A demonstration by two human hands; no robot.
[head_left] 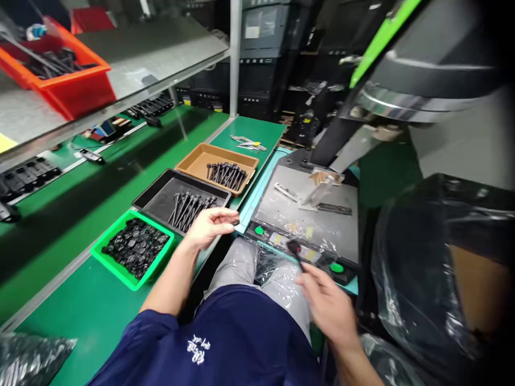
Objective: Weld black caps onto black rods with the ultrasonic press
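the person's left hand (211,228), above the near edge of the green-topped counter (60,316), has its thumb and fingers pinched around a small dark piece (235,222), just beside the rectangular black plastic tray (151,199) of thin black rods with thicker heads (187,212). the right hand (328,303), slightly blurred, has its fingers closed on the thin stem of a black rod with a round head (294,246), tilted up in front of the grey metal machine plate (265,201) with green round buttons. left of the black tray sits a bright green plastic bin (115,271) of small black parts (137,244); beyond it, a brown plastic tray (197,155) carries more rods (227,176).
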